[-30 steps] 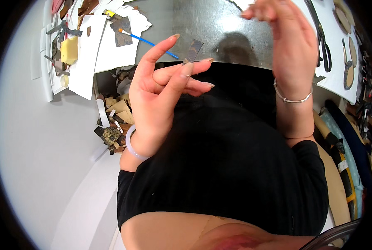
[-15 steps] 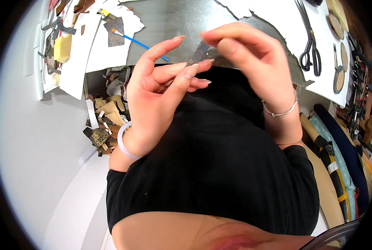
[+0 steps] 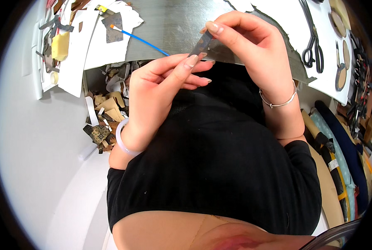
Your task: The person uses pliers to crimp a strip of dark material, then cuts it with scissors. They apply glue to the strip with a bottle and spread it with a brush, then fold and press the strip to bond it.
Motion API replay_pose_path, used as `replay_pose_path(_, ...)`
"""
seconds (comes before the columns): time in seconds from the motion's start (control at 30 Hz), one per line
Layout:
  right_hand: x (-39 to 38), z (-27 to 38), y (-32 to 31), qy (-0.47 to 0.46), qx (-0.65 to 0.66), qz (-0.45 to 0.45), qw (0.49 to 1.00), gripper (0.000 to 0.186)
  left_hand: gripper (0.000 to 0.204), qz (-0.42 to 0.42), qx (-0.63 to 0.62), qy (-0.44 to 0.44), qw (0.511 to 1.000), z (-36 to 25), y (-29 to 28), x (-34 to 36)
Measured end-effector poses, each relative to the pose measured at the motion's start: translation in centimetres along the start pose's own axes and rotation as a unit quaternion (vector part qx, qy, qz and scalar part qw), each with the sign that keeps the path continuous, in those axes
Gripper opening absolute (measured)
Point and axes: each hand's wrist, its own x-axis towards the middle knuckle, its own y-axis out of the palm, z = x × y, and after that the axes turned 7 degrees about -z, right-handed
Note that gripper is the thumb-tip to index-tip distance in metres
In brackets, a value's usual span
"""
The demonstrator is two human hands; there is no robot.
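Note:
A narrow dark strip (image 3: 201, 44), patterned and seemingly of leather or fabric, is stretched at a slant between my two hands above the table's front edge. My left hand (image 3: 169, 75) pinches its lower end between thumb and forefinger, the other fingers extended beneath. At the upper end, my right hand (image 3: 248, 46) grips the strip between thumb and fingertips. Behind my left hand, a blue-handled brush (image 3: 140, 40) with orange bristles lies with its tip on a dark patterned scrap (image 3: 115, 35).
Black scissors (image 3: 312, 39) lie at the right on the white tabletop, beside several round discs and a slim tool (image 3: 340, 75). A yellow block (image 3: 60, 46) sits at the left. Below the table is a heap of scraps (image 3: 106, 108); rolls of material (image 3: 340, 146) stand to my right.
My left forefinger has come down from its raised position onto the strip. My right hand has shifted slightly up, its thumb now pressing the strip's upper end.

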Motion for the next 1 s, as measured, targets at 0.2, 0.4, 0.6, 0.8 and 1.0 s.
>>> replay_pose_path(0.2, 0.1, -0.1, -0.3, 0.024, 0.015, 0.003, 1.0, 0.011, 0.03, 0.005, -0.014, -0.02, 1.0, -0.3, -0.1, 0.0)
replay_pose_path(0.4, 0.4, 0.3, -0.3, 0.025, -0.002, 0.004, 1.0, 0.012, 0.031, 0.015, -0.014, -0.015, 1.0, -0.4, -0.3, -0.1)
replay_pose_path(0.6, -0.3, 1.1, 0.4, 0.109, 0.058, 0.054, 0.991, 0.013, 0.03, 0.007, -0.019, 0.011, 1.0, -0.1, -0.3, -0.2)
replay_pose_path(0.8, -0.5, 1.1, 1.4, 0.104, 0.081, 0.061, 0.989, 0.023, 0.025, 0.01, -0.008, 0.032, 0.999, -0.1, -0.4, -0.3)
replay_pose_path(1.0, -0.3, 0.7, 1.4, 0.075, 0.085, 0.005, 0.994, 0.023, 0.025, 0.015, -0.002, 0.047, 0.999, -0.2, -0.2, -0.3)
